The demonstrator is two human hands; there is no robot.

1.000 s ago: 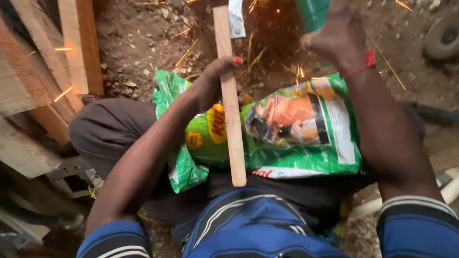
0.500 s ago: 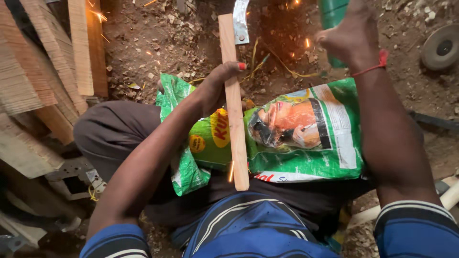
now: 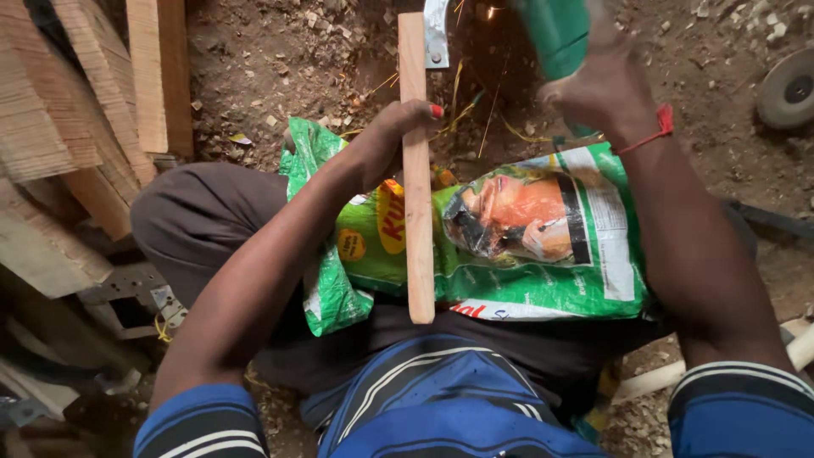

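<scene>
Wood is what my left hand (image 3: 386,140) has closed round: a pale handle (image 3: 417,195), fingers wrapped over it near its far end, thumb side hidden. Its long axis runs straight away from me, the near end lying free over the green printed sack (image 3: 543,246) on my lap, the far end carrying a metal blade (image 3: 436,34) just beyond my grip. My right hand (image 3: 602,85), off to the right of the handle, is clenched on the green body of a power grinder (image 3: 555,34); the hand is blurred, so I cannot tell how the fingers sit. Sparks (image 3: 462,102) fly between the two hands, so I judge the grinding on the blade is under way, not finished; how much of the edge is done I cannot tell. Planks (image 3: 144,76) lean to the left of my grip.
</scene>
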